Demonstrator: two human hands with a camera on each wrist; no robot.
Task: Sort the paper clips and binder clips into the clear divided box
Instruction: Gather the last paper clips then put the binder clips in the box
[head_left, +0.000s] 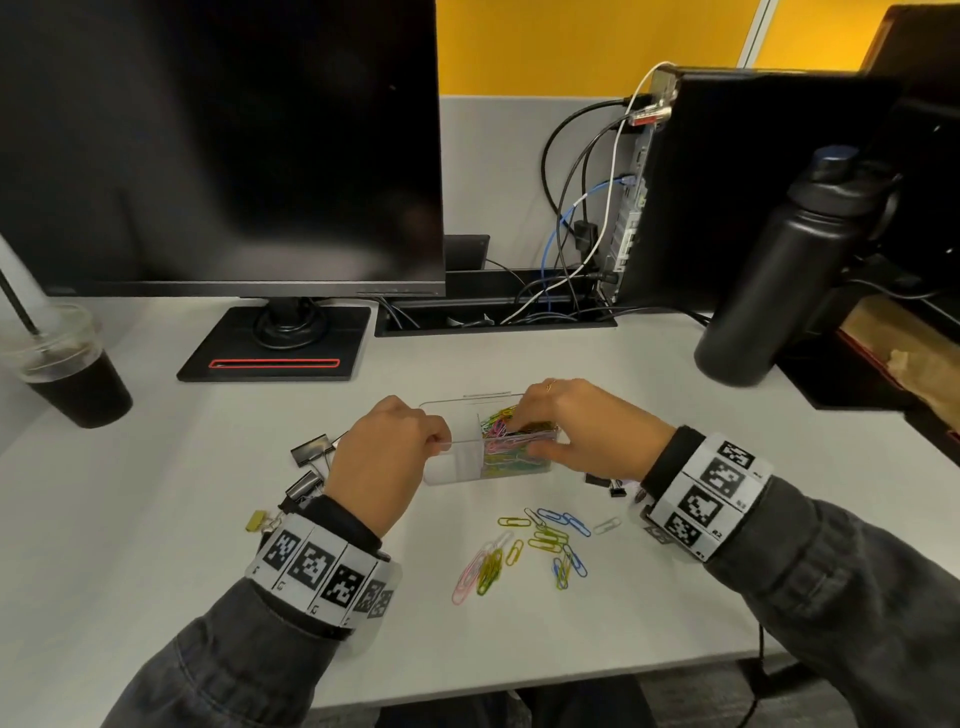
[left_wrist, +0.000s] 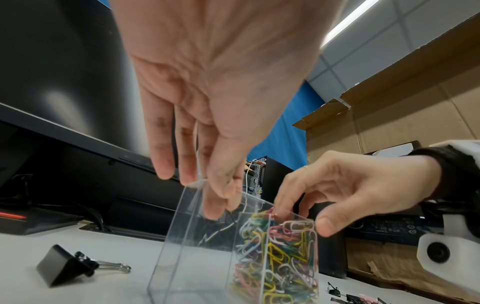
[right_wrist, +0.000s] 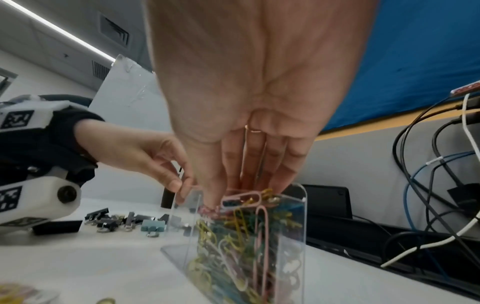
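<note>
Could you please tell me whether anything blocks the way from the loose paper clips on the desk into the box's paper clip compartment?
Only partly: the right hand reaches into the filled compartment of the clear divided plastic box. Between the loose coloured paper clips and the box, the white desk shows nothing else.

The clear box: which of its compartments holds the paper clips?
The compartment on the person's right, under the right hand, is packed with coloured clips; the left compartment, by the left hand, looks empty.

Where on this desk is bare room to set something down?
Bare desk lies between the iced drink and the binder clips. It is crowded before the clear divided box, where loose paper clips lie.
</note>
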